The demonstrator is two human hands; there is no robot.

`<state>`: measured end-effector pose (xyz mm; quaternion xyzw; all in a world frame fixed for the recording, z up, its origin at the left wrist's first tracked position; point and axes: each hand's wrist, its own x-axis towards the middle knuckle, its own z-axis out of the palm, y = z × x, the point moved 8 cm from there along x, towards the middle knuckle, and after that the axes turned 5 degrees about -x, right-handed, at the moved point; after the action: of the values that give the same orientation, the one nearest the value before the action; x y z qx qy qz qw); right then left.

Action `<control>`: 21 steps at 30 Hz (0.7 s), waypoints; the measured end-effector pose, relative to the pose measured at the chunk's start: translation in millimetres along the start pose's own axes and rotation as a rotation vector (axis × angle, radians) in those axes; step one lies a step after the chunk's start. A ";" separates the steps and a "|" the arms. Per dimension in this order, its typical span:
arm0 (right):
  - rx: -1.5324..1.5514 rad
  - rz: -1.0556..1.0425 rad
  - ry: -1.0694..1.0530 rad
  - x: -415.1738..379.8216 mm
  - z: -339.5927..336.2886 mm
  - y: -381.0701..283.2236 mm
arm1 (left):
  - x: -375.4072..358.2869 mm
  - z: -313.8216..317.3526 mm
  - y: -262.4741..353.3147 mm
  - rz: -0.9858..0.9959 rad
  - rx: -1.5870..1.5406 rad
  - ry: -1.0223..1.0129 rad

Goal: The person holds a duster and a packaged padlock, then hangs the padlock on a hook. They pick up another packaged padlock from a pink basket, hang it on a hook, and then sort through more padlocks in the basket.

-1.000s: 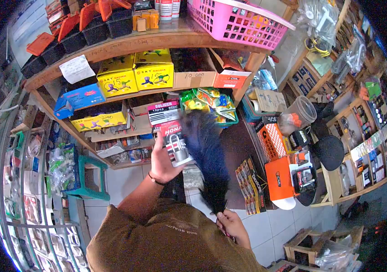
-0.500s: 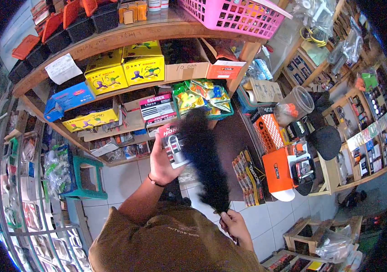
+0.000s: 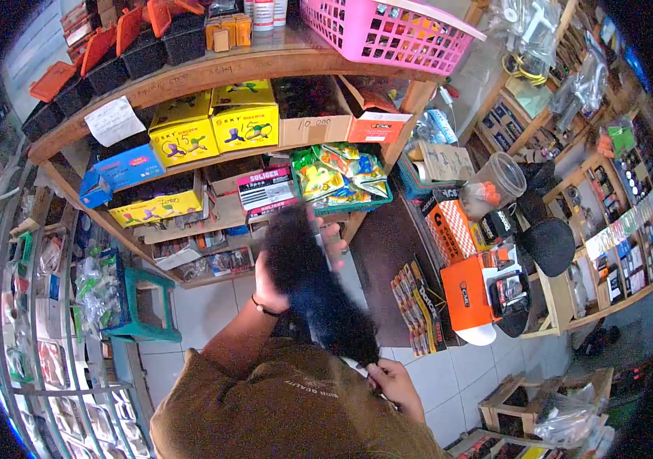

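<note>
My left hand (image 3: 268, 289) is raised in front of the shelves, with its fingertips showing past the right side of a black feather duster. The duster (image 3: 319, 294) lies across the palm and hides the packaged padlock seen in that hand a moment ago. Low at the right, my right hand (image 3: 394, 384) is closed round the duster's handle, and the dark plumes slant up and left from it. Just beyond my left hand, a pink-and-black Soligen box (image 3: 267, 188) sits on the shelf beside a green basket (image 3: 341, 205) of bright packets.
Yellow boxes (image 3: 244, 115) line the upper shelf below a pink basket (image 3: 387, 34). On the right stand an orange box (image 3: 468, 294), a clear jar (image 3: 498, 180) and striped packets (image 3: 416, 310). A green stool (image 3: 146, 302) is at the left, beside a glass display rack (image 3: 58, 336).
The duster's plumes have swung left and down over my left hand, covering the padlock pack. My left hand's fingers now show to the right of the duster. My right hand has shifted slightly.
</note>
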<state>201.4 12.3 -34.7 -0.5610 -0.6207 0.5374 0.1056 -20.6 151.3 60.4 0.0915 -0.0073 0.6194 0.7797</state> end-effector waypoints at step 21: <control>-0.127 -0.089 -0.131 8.8 -7.2 -5.5 | -3.0 -39.5 17.2 0.064 0.079 0.144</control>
<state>200.4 24.5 -31.6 -0.5020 -0.6835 0.5273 0.0525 -41.9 158.1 23.5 0.0772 0.0701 0.6488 0.7538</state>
